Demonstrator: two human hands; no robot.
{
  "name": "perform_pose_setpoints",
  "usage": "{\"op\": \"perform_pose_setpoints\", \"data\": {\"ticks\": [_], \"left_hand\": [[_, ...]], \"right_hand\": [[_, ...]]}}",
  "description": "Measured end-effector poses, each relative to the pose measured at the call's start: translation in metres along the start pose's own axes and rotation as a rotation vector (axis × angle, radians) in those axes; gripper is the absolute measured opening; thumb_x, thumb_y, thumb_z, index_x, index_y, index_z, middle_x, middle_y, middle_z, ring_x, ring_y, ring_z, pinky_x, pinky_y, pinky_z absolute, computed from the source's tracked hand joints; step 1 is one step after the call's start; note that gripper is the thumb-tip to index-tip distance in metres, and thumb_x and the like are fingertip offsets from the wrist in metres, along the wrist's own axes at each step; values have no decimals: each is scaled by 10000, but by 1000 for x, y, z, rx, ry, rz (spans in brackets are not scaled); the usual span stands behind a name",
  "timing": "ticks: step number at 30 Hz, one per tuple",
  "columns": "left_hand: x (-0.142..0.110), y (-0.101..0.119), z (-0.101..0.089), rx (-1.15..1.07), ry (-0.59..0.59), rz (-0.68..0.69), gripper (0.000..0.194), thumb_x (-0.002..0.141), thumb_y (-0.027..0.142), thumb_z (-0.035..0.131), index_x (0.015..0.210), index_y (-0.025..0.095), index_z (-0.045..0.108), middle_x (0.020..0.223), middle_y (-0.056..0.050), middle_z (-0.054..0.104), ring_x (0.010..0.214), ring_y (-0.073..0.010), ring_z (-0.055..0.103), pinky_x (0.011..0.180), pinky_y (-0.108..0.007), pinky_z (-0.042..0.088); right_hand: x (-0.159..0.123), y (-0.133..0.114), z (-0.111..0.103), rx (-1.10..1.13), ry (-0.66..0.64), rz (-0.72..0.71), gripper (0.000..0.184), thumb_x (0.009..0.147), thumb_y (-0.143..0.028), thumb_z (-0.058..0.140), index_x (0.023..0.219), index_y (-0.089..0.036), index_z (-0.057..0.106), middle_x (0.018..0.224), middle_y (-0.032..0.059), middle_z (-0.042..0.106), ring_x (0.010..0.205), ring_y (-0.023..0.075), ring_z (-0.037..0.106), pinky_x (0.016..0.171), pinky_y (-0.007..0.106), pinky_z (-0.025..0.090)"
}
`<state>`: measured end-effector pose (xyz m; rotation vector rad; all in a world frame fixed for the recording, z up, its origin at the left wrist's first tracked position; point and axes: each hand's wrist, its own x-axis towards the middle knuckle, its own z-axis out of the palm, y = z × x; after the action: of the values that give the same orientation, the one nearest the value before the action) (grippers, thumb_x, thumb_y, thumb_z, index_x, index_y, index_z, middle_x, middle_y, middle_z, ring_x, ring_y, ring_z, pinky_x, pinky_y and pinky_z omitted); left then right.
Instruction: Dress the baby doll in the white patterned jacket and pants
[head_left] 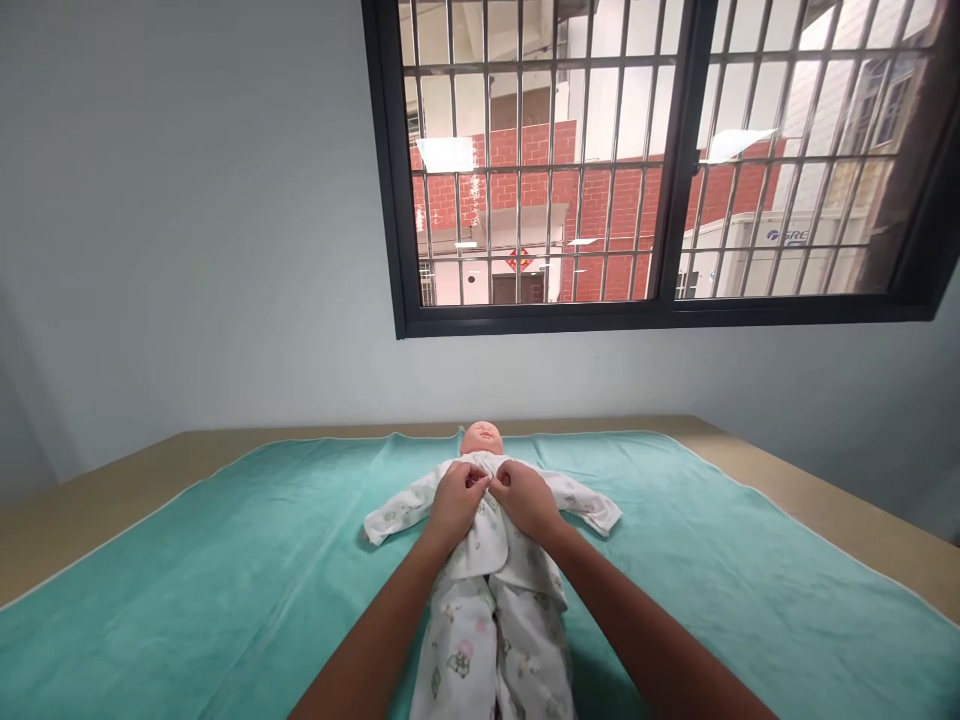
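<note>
A baby doll (481, 437) lies on its back with its head toward the wall. It wears a white printed jacket (486, 545) and matching trousers (465, 640), its sleeves spread out to both sides. At the upper chest, my left hand (459, 497) pinches the left front edge of the jacket. Close beside it, my right hand (525, 495) pinches the opposite front edge, the fingertips of both hands nearly meeting. Below them the jacket front hangs apart slightly. Whatever fastener lies between the fingers is hidden or too small to make out.
Under the doll a green blanket (247, 560) covers most of the wooden table (780, 480), whose edges show at the sides and back. Behind it stands a grey wall (195, 220) with a barred, dark-framed window (532, 318).
</note>
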<state>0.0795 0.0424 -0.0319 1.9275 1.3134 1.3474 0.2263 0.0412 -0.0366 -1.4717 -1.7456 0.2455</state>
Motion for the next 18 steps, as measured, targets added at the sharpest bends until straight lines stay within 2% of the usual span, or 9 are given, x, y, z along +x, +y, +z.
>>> {"op": "perform_pose_setpoints", "data": {"ticks": [8, 11, 15, 18], "left_hand": [[-2, 2, 0, -36, -30, -42, 142, 810, 279, 558, 851, 173, 642, 817, -21, 657, 757, -159, 581, 701, -266, 435], [-3, 4, 0, -13, -28, -12, 158, 806, 250, 555, 891, 180, 669, 882, -34, 660, 817, -166, 586, 748, -273, 440], [-3, 2, 0, 22, -23, -7, 133, 784, 205, 555, 809, 178, 683, 890, -44, 653, 822, -168, 581, 759, -277, 439], [-2, -1, 1, 14, -28, -22, 128, 775, 198, 559, 806, 177, 681, 886, -40, 659, 823, -163, 585, 763, -270, 440]], "right_hand": [[-3, 0, 2, 94, 133, -127, 80, 774, -189, 514, 743, -209, 585, 791, 7, 598, 742, 147, 525, 680, 248, 363], [-1, 1, 1, 78, 81, -78, 79, 784, -234, 531, 736, -209, 587, 752, 6, 603, 698, 149, 523, 647, 250, 363], [3, 3, -5, 34, -36, -38, 94, 762, -292, 591, 768, -200, 607, 766, 19, 628, 706, 157, 541, 624, 246, 354], [4, 0, -8, -27, -35, -62, 95, 747, -268, 603, 798, -191, 623, 824, 38, 637, 747, 160, 544, 653, 249, 345]]}}
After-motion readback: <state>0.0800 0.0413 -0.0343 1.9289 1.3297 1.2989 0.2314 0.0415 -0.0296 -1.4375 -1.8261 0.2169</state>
